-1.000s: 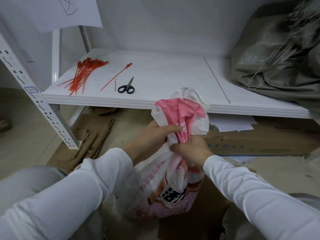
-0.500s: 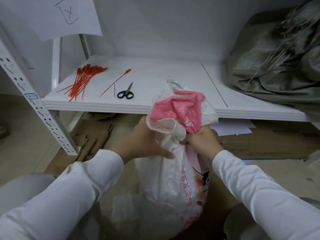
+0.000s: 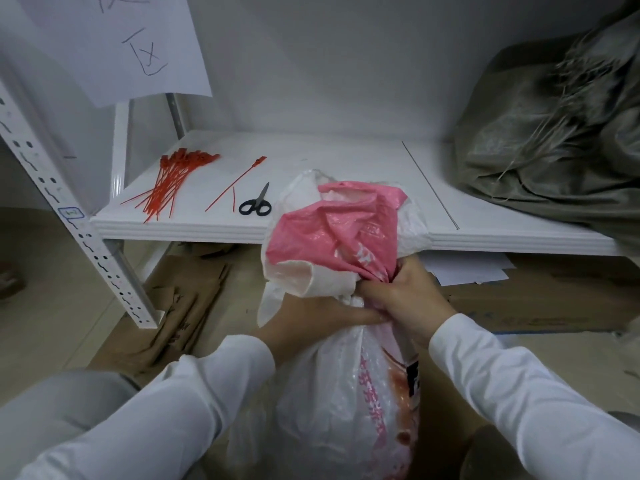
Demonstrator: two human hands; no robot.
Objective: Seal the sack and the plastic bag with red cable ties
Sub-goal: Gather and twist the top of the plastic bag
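A white and pink plastic bag [image 3: 346,393] stands in front of me on the floor, its mouth bunched into a neck. My right hand [image 3: 405,299] grips that neck from the right. My left hand [image 3: 311,323] wraps round the neck just below it from the left. The bag's loose pink top [image 3: 339,233] flares above both hands. A bundle of red cable ties [image 3: 169,181] lies on the white shelf [image 3: 329,157] at the left, with a single red tie [image 3: 235,183] beside it. A grey-green sack [image 3: 561,140] sits on the shelf's right end.
Black-handled scissors [image 3: 256,204] lie on the shelf next to the single tie. A perforated white upright [image 3: 69,216] stands at the left. Flattened cardboard [image 3: 173,313] and white papers [image 3: 467,271] lie on the floor under the shelf. A paper sheet [image 3: 131,43] hangs above.
The bag has been turned and stood upright, white side facing me. My left hand slid from the bag's side round to the neck, under my right hand. The view moved closer to the shelf.
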